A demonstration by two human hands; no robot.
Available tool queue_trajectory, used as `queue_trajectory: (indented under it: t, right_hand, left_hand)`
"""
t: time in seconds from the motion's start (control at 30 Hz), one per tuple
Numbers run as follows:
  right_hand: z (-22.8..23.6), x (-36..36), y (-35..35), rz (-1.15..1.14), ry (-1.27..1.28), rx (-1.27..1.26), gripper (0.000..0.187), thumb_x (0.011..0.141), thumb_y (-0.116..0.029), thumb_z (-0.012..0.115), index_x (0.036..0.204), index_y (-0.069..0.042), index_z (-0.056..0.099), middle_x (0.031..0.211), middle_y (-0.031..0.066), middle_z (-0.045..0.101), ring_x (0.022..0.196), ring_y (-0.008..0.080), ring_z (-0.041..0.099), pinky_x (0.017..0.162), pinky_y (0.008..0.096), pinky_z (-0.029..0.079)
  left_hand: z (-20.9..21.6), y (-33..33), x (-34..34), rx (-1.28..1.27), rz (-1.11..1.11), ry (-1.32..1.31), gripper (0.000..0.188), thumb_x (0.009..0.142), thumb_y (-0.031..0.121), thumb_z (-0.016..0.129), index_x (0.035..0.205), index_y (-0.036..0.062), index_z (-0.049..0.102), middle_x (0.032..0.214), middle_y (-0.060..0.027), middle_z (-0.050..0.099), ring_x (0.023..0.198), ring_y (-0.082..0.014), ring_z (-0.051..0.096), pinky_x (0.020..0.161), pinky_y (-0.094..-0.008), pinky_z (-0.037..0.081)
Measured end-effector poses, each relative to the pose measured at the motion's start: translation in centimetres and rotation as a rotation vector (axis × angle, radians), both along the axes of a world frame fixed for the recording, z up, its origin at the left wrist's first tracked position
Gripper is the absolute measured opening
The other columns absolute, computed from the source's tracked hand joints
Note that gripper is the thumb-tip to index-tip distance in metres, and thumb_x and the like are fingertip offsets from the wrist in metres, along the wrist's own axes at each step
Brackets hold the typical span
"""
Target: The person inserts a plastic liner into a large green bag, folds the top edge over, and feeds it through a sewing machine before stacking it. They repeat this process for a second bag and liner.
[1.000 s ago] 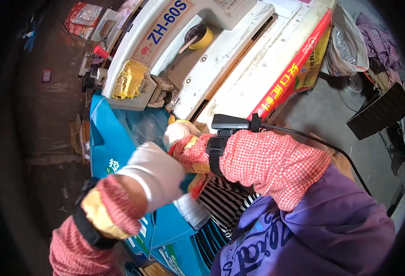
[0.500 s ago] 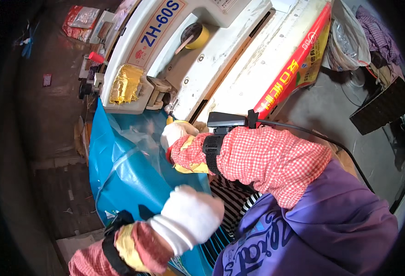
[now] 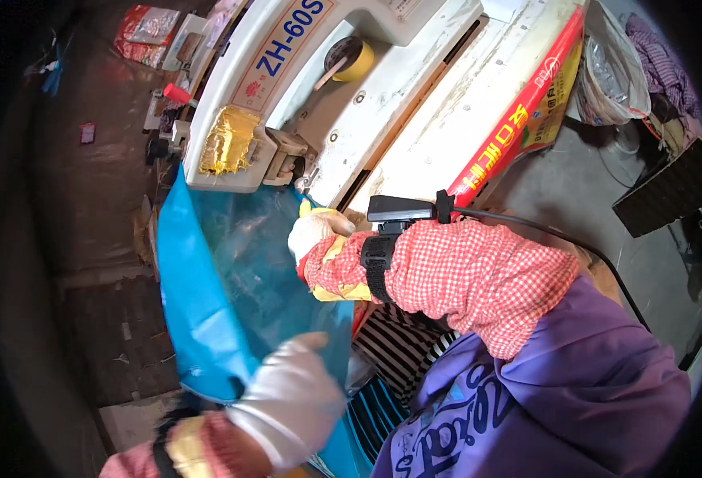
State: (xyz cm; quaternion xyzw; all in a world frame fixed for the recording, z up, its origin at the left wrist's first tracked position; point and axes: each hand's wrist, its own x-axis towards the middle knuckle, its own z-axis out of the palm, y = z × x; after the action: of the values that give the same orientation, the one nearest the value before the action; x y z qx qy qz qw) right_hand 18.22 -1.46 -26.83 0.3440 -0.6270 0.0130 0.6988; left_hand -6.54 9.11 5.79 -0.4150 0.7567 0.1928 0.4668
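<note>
A large glossy blue plastic sheet (image 3: 201,279) hangs below the head of a white sewing machine (image 3: 231,92) and over my lap. Close to the machine's needle area, my right hand (image 3: 316,234), in a pale glove with a yellow fingertip, is closed on the sheet's edge; its fingers are partly hidden. Lower down, my left hand (image 3: 291,401), in a white glove, is over the lower part of the sheet. One digit sticks out toward the right, while the others are blurred or turned out of sight. Whether it grips the sheet does not show.
On the machine bed stands a yellow roll (image 3: 356,61) with a stick in it. A red strip (image 3: 518,111) lines the worn white table's edge. A white bag (image 3: 610,76) and a dark corrugated piece (image 3: 666,188) lie at right. A black cable (image 3: 542,227) trails from my right wrist.
My left hand has moved left and slightly down. The blue sheet beside it has shifted and spread flatter. My right hand stays by the needle area; the whole view has shifted slightly.
</note>
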Motion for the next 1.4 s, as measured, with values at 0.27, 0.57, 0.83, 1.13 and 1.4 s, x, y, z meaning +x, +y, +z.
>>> queue_trajectory:
  t: [0.27,0.57,0.83,1.13,1.4]
  right_hand:
    - [4.2,-2.3,0.3,-0.361,-0.072,-0.159,0.019,0.073,-0.023,0.065,0.070,-0.005,0.058,0.067,0.0078,0.056,0.058,0.0246,0.054,0.054,0.0397,0.045]
    - [8.1,-6.5,-0.1,-0.756,-0.142,-0.323,0.021,0.072,-0.023,0.065,0.077,-0.003,0.058,0.074,0.0090,0.057,0.065,0.0255,0.055,0.060,0.0411,0.045]
    - [4.6,-13.7,-0.6,-1.071,-0.195,-0.475,0.026,0.071,-0.023,0.065,0.084,-0.001,0.059,0.080,0.0099,0.058,0.071,0.0263,0.057,0.065,0.0424,0.045]
    - [12.6,-20.4,-2.6,-2.071,1.671,-2.038,0.023,0.075,-0.022,0.051,0.082,-0.002,0.060,0.082,0.0155,0.061,0.079,0.0275,0.060,0.067,0.0402,0.047]
    - [13.1,-18.6,-4.3,-1.674,1.668,-2.007,0.033,0.082,-0.020,0.053,0.111,-0.007,0.059,0.090,0.0200,0.064,0.085,0.0310,0.062,0.074,0.0356,0.049]
  left_hand:
    - [-5.2,-4.1,-3.7,0.007,0.296,-0.033,0.016,0.076,0.023,0.053,0.073,0.0105,0.063,0.065,-0.0090,0.060,0.067,-0.0308,0.061,0.055,-0.0400,0.047]
    - [-1.5,-5.8,0.1,-0.035,0.335,-0.037,0.023,0.079,0.033,0.056,0.082,0.0105,0.058,0.066,-0.0157,0.057,0.065,-0.0345,0.059,0.060,-0.0438,0.046]
    - [3.1,-4.5,3.1,-0.145,0.061,0.359,0.019,0.063,0.026,0.068,0.059,0.0110,0.057,0.055,-0.0055,0.054,0.052,-0.0271,0.054,0.053,-0.0391,0.042]
    - [-7.8,-4.3,4.3,-0.386,0.243,0.136,0.012,0.070,0.022,0.056,0.066,0.0124,0.063,0.062,-0.0092,0.060,0.065,-0.0296,0.061,0.057,-0.0390,0.049]
    - [-13.3,-5.4,15.2,-0.931,0.569,-0.014,0.009,0.071,0.016,0.059,0.073,0.0083,0.064,0.073,-0.0134,0.064,0.073,-0.0312,0.062,0.064,-0.0389,0.050]
